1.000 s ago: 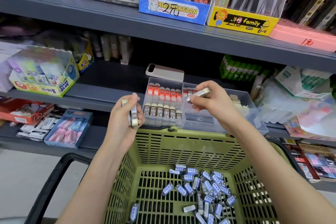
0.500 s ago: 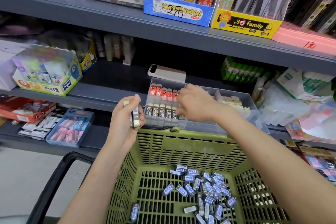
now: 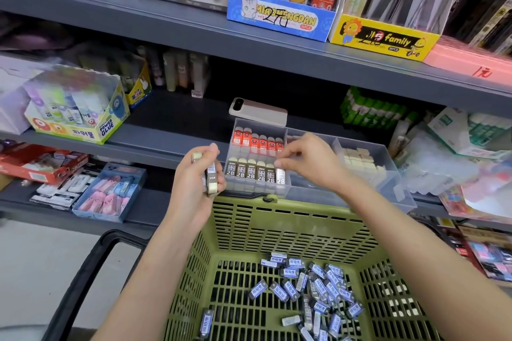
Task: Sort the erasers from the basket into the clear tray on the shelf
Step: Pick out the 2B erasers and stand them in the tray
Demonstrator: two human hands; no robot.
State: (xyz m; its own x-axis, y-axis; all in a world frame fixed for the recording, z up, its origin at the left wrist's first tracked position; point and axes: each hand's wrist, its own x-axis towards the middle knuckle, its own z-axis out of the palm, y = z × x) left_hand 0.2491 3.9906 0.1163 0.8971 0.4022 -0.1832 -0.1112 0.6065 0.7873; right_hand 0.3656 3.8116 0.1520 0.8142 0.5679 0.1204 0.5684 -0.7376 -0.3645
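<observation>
A clear divided tray (image 3: 393, 174) sits on the grey shelf just behind the green basket (image 3: 291, 224). Its left compartment holds a row of red-sleeved erasers (image 3: 256, 141) and, in front, a row of brown 2B erasers (image 3: 250, 173). My right hand (image 3: 307, 163) is over that front row, fingertips pinching the rightmost 2B eraser (image 3: 280, 176) as it stands in the row. My left hand (image 3: 194, 183) is left of the tray, shut on a small stack of 2B erasers (image 3: 212, 178). Several blue-labelled erasers (image 3: 318, 285) lie loose on the basket floor.
A white phone (image 3: 259, 112) lies on the shelf behind the tray. A yellow glue box (image 3: 80, 116) stands on the shelf at left, bagged goods (image 3: 457, 158) at right. The basket's black handle (image 3: 83, 279) hangs at lower left. Product boxes line the upper shelf (image 3: 194, 33).
My right hand carried a brown eraser from above the tray's middle compartment down and left into the front 2B row. The left hand stayed put with its stack.
</observation>
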